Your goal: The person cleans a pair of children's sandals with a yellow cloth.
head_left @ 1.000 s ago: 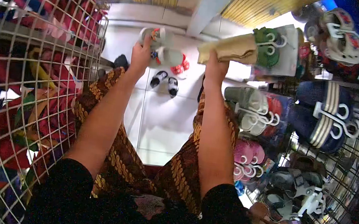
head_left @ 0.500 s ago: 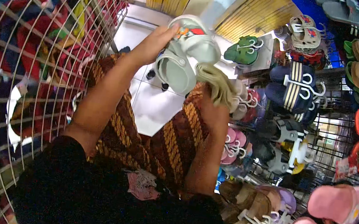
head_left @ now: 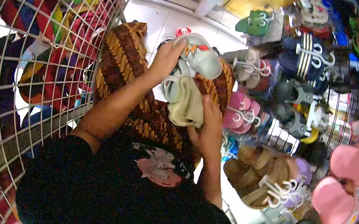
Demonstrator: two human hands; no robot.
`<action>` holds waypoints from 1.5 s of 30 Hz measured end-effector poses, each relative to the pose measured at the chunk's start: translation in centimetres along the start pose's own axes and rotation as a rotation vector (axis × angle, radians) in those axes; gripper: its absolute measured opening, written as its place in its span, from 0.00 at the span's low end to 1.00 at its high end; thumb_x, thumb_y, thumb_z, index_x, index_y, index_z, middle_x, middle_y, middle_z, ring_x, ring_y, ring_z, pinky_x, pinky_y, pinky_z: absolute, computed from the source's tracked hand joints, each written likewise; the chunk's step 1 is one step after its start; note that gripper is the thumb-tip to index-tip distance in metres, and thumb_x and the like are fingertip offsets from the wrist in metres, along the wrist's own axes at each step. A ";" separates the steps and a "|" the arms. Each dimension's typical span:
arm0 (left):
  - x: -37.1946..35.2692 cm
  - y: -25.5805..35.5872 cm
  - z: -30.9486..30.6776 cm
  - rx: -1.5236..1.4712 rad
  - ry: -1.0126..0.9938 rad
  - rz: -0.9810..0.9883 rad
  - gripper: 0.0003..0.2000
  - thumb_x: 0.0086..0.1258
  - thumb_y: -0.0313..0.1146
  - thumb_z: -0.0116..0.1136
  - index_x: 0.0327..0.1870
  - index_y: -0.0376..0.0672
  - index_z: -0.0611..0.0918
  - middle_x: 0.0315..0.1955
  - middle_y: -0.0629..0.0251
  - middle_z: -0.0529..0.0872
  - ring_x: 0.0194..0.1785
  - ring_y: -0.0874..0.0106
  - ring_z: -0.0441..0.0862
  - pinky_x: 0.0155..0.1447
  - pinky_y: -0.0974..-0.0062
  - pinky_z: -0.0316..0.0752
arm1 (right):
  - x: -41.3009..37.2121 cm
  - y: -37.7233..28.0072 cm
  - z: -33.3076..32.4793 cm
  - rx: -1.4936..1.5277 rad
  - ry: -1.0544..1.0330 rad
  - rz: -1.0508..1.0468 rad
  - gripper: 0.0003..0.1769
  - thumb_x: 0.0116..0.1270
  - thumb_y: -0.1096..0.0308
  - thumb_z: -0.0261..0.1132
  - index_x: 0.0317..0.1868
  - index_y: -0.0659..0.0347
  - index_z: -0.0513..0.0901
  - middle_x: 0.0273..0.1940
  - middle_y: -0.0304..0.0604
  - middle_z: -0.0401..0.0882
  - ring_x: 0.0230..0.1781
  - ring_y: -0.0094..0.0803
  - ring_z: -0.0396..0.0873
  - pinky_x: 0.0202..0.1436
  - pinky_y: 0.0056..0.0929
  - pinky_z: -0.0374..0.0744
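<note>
Grey sandals (head_left: 200,59) with an orange-and-red badge are held up in front of a brown batik skirt (head_left: 120,59). At far left, a white wire rack (head_left: 32,92) screens red and yellow goods too blurred to name. The left hand (head_left: 167,60) curls over the grey pair's edge, its fingertips partly hidden behind it. Just below and touching them, a cream pair (head_left: 187,104) lies in the right hand (head_left: 207,131), thumb pressed on top, fingers hidden beneath. Further right hang pink sandals (head_left: 239,113), brown sandals (head_left: 262,170) and pink clogs (head_left: 344,188), the last cut off by the dark lens rim.
</note>
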State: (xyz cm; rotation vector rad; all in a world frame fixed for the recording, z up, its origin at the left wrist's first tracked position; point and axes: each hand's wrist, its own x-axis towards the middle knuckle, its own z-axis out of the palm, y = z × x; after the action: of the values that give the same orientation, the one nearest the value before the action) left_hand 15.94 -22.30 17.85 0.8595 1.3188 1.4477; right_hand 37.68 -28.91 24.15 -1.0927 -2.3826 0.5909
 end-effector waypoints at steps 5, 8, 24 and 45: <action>-2.9 -4.7 1.6 -0.034 -0.374 -0.297 0.19 0.80 0.42 0.48 0.57 0.35 0.79 0.48 0.65 0.84 0.53 0.78 0.77 0.60 0.77 0.71 | -4.1 0.0 -2.0 0.056 -0.294 0.260 0.49 0.44 0.81 0.70 0.72 0.54 0.66 0.61 0.57 0.70 0.59 0.58 0.72 0.62 0.43 0.74; -5.3 -5.1 3.4 -0.303 -0.555 -0.169 0.20 0.80 0.41 0.48 0.62 0.34 0.75 0.52 0.61 0.83 0.55 0.75 0.77 0.62 0.76 0.70 | -5.8 0.6 -2.3 -0.009 -0.316 0.293 0.47 0.46 0.77 0.70 0.72 0.52 0.67 0.60 0.56 0.71 0.58 0.58 0.72 0.63 0.45 0.72; -6.5 -5.7 4.3 0.188 -0.355 -0.332 0.24 0.78 0.49 0.45 0.58 0.34 0.77 0.42 0.51 0.84 0.47 0.63 0.80 0.57 0.67 0.72 | -8.3 2.4 -2.2 -0.033 -0.426 0.449 0.38 0.53 0.79 0.66 0.69 0.55 0.71 0.56 0.56 0.79 0.59 0.53 0.76 0.65 0.40 0.71; -5.2 -8.2 3.8 -0.051 -0.407 -0.513 0.27 0.81 0.52 0.40 0.61 0.35 0.75 0.52 0.62 0.81 0.55 0.72 0.76 0.65 0.74 0.66 | -6.9 1.3 -1.0 -0.190 -0.354 0.580 0.45 0.45 0.76 0.72 0.69 0.44 0.72 0.44 0.51 0.75 0.44 0.51 0.75 0.49 0.44 0.74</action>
State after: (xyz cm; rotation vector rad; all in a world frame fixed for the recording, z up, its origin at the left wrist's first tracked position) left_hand 22.60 -26.48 10.97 0.6715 1.0813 0.8476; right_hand 43.04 -33.38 22.76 -1.9332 -2.4346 0.8140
